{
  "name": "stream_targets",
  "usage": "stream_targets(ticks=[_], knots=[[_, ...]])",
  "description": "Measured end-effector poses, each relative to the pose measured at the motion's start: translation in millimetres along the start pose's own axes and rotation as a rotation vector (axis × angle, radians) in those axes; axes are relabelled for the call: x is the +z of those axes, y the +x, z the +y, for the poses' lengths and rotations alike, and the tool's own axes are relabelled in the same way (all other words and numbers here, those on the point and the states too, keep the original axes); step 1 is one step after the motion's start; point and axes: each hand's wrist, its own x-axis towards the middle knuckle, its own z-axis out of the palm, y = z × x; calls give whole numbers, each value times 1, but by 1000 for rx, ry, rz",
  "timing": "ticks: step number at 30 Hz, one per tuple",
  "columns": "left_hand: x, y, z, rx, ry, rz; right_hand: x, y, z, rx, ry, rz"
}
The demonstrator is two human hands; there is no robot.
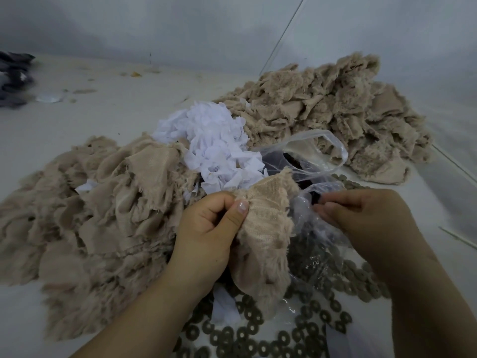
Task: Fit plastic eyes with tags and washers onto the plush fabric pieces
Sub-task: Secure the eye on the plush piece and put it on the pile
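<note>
At centre frame the left hand [206, 228] pinches a beige plush fabric piece [263, 228] between thumb and fingers. The right hand [361, 218], fingers curled, grips the clear plastic bag [317, 161] beside it. Washers [258, 334] lie scattered on the table [103, 112] below.

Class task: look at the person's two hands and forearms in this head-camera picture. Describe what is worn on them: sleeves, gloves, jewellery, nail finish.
Both forearms are bare up to the frame edge, with no sleeves showing. The left hand and right hand wear no gloves, and no rings, bracelets or watch can be seen. The left thumbnail carries a pale, glossy finish. The right hand's nails are too blurred to judge.
</note>
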Motion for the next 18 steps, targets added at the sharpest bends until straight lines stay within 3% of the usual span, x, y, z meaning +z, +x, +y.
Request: stream_targets(ticks=[2,5,7,10,18], knots=[[0,0,0,8,5,0,0,-2,-6,44,104,-31],[0,-1,1,41,14,-19,12,-10,-21,95,259,-349],[0,-1,2,59,19,-38,23,-15,-25,53,245,-456],[1,-1,2,50,12,-55,36,-15,-21,25,313,-412],[1,-2,3,35,-27,-51,45,-13,-19,271,825,-515]])
